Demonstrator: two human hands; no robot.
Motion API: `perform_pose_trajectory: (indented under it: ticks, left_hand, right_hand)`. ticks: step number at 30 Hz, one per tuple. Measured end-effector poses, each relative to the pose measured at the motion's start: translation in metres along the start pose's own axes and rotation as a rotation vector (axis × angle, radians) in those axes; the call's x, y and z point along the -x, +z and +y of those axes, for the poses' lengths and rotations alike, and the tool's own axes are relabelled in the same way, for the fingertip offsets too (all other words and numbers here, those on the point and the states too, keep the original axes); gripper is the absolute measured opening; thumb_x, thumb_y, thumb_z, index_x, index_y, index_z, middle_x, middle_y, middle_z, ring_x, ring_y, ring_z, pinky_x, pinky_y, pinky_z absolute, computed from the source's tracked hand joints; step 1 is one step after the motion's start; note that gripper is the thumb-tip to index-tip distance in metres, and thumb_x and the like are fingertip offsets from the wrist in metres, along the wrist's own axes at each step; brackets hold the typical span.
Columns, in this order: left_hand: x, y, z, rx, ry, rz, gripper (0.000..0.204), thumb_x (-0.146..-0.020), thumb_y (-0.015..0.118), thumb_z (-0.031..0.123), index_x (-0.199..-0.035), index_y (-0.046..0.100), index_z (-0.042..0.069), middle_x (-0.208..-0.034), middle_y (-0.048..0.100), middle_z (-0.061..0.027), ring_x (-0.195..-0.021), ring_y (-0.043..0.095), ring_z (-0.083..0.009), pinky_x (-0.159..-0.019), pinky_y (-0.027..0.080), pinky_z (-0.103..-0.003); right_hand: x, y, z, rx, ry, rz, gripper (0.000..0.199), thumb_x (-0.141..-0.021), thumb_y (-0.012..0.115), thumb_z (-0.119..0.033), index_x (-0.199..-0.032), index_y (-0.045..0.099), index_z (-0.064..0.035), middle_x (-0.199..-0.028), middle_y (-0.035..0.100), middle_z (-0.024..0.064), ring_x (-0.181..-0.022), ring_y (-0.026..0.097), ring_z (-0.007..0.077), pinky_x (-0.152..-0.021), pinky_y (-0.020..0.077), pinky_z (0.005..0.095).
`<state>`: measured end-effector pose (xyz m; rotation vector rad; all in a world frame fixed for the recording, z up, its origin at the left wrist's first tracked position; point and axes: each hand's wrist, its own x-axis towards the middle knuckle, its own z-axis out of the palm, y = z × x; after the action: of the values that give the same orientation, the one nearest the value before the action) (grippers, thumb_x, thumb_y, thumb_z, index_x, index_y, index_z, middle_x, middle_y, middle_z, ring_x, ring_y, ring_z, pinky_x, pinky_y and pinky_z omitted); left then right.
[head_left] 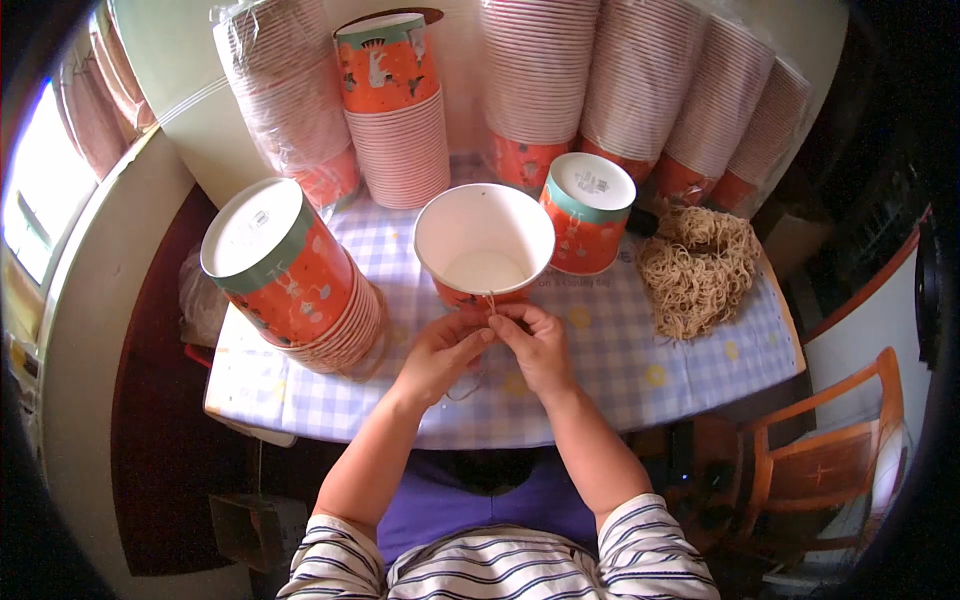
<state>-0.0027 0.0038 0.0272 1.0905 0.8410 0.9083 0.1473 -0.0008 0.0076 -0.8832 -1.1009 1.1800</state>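
You held an orange paper cup with a white inside (pixel 484 243) tilted toward you, its round mouth open and empty, resting on the checked tablecloth just past your fingers. A thin tan string (pixel 491 300) hung at its near rim, pinched between your fingertips, with a loose loop of it lying below on the cloth.

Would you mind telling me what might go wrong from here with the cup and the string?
The open cup lies tilted at the table's near side, steadied only by both hands pinching the thin string at its rim; it might roll. The leaning cup stack sits near the left hand and the table edge; a nudge might topple it.
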Motion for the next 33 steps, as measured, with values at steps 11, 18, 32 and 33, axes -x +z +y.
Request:
perform_pose_trajectory:
  ticks: [11, 18, 32, 33]
  left_hand:
    - [0.0, -0.002, -0.02, 0.05, 0.063, 0.107, 0.016, -0.086, 0.063, 0.017, -0.093, 0.062, 0.002, -0.074, 0.059, 0.0, -0.059, 0.048, -0.0049, -0.05, 0.036, -0.018]
    - [0.003, -0.005, -0.023, 0.009, 0.116, 0.14, 0.013, -0.085, 0.062, 0.012, -0.091, 0.062, 0.001, -0.074, 0.06, 0.0004, -0.063, 0.05, -0.005, -0.054, 0.038, -0.018]
    - [-0.003, -0.002, -0.029, -0.071, 0.22, 0.157, 0.011, -0.085, 0.06, 0.008, -0.09, 0.063, -0.001, -0.079, 0.062, -0.0002, -0.069, 0.051, -0.0043, -0.059, 0.041, -0.019]
    - [-0.002, -0.001, -0.029, -0.078, 0.233, 0.17, 0.01, -0.085, 0.06, 0.006, -0.089, 0.063, -0.002, -0.077, 0.062, 0.0004, -0.067, 0.049, -0.0029, -0.057, 0.039, -0.018]
  right_hand:
    - [0.005, 0.003, 0.0, 0.034, -0.011, 0.009, 0.014, -0.084, 0.063, -0.012, -0.092, 0.066, -0.0013, -0.08, 0.064, -0.0003, -0.07, 0.055, 0.0054, -0.064, 0.0449, 0.0209]
    - [0.004, 0.011, 0.009, 0.133, -0.087, 0.049, 0.011, -0.083, 0.064, -0.012, -0.088, 0.065, -0.0024, -0.077, 0.063, 0.0, -0.065, 0.053, 0.0047, -0.059, 0.0429, 0.0208]
    - [0.005, 0.021, -0.003, 0.351, -0.261, 0.184, 0.009, -0.082, 0.064, -0.008, -0.086, 0.063, -0.001, -0.077, 0.062, -0.0006, -0.066, 0.051, 0.0026, -0.059, 0.0411, 0.0185]
    - [0.005, 0.02, -0.004, 0.346, -0.215, 0.181, 0.009, -0.081, 0.065, -0.009, -0.085, 0.063, -0.0009, -0.077, 0.062, -0.0004, -0.065, 0.05, 0.0027, -0.059, 0.0412, 0.0187]
